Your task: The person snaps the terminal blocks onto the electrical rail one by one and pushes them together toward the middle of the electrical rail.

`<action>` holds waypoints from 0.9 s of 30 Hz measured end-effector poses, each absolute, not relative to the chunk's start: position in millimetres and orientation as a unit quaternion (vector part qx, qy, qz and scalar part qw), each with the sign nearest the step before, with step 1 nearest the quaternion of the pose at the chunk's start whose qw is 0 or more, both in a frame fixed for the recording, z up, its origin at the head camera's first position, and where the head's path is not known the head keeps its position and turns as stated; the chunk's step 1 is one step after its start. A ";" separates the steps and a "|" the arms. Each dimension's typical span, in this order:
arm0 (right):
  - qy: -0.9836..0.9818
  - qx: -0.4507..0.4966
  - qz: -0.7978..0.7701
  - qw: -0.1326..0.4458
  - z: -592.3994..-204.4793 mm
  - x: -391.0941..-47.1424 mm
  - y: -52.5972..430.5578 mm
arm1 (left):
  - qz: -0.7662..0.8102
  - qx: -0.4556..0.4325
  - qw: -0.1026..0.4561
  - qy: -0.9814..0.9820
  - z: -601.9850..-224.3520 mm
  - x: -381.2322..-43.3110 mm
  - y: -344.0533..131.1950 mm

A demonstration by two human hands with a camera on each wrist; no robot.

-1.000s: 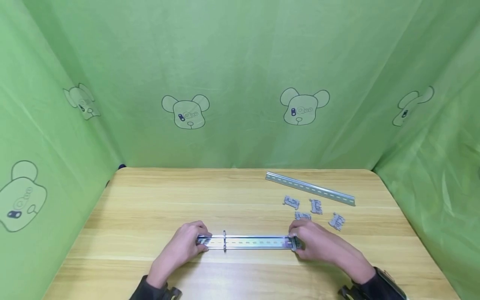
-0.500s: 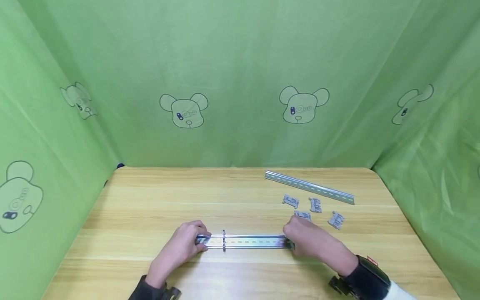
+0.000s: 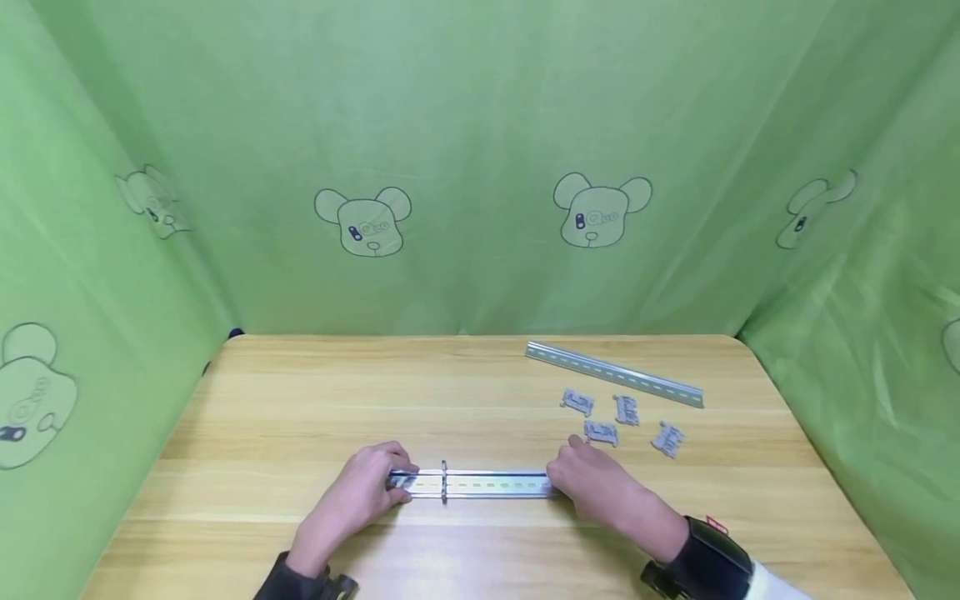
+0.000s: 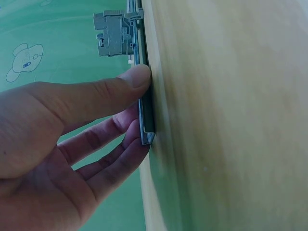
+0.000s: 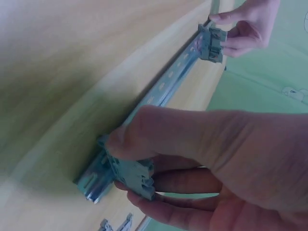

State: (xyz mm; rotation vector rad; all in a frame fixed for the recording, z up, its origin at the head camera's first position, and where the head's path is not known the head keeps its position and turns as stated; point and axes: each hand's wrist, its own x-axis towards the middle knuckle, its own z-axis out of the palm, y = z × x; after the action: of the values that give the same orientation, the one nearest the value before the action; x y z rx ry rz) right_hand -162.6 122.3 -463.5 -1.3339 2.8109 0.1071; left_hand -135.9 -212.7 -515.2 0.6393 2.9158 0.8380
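Observation:
A slotted metal DIN rail [image 3: 498, 485] lies crosswise on the wooden table. My left hand [image 3: 362, 482] pinches its left end, thumb on the near edge and fingertips on the far edge. A grey terminal block [image 4: 113, 33] stands upright on the rail, a little to the right of that hand. Toward the rail's other end, my right hand [image 3: 600, 483] pinches a second grey terminal block [image 5: 132, 175] between thumb and fingers. This block sits across the rail, with a short piece of rail showing past it in the right wrist view. In the head view, the hand hides it.
Several loose grey terminal blocks [image 3: 601, 432] lie on the table [image 3: 315, 400] behind my right hand. Farther back, another slotted rail [image 3: 615, 374] lies at a slant. Green cloth [image 3: 480, 275] with bear-head outlines hangs behind the table and at both sides.
My right hand has slid left along the rail with its terminal block, which the hand now covers in the head view. My left hand keeps its hold on the rail's left end.

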 end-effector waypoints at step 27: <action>0.904 -0.351 -0.240 0.049 -494.1 -171.0 176.9 | 0.264 0.213 0.014 0.941 -513.9 -136.4 -215.2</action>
State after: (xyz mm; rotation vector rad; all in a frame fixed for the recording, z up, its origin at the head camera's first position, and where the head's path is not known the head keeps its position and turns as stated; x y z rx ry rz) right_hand -171.0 176.9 -494.1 -1.0691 2.7543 -0.7300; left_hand -136.4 -215.2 -513.9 0.6623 2.9294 0.8219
